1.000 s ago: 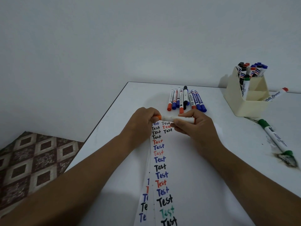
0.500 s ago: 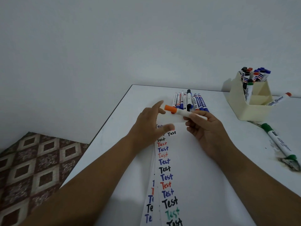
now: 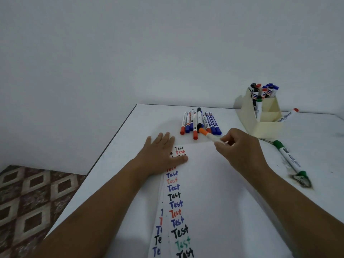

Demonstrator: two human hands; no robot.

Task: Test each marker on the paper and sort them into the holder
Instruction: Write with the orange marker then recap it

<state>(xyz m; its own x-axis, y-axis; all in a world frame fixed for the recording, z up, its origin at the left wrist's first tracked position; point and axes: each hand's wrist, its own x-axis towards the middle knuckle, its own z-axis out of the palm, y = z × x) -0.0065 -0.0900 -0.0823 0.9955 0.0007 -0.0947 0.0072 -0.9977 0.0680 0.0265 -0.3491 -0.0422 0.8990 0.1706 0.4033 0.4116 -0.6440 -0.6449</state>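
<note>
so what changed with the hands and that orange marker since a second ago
The left hand let go of the orange-capped marker and now lies flat on the paper, over the top "Test" lines. The right hand alone grips the marker, cap on, tilted toward the loose markers. Those, the holder and the green marker stayed put.

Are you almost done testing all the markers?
Not yet. Done: the paper carries many "Test" words, and a bunch of markers stands in the holder. In hand: the right hand holds an orange-capped marker while the left hand presses the paper. Left: a row of markers lying beyond the paper.
</note>
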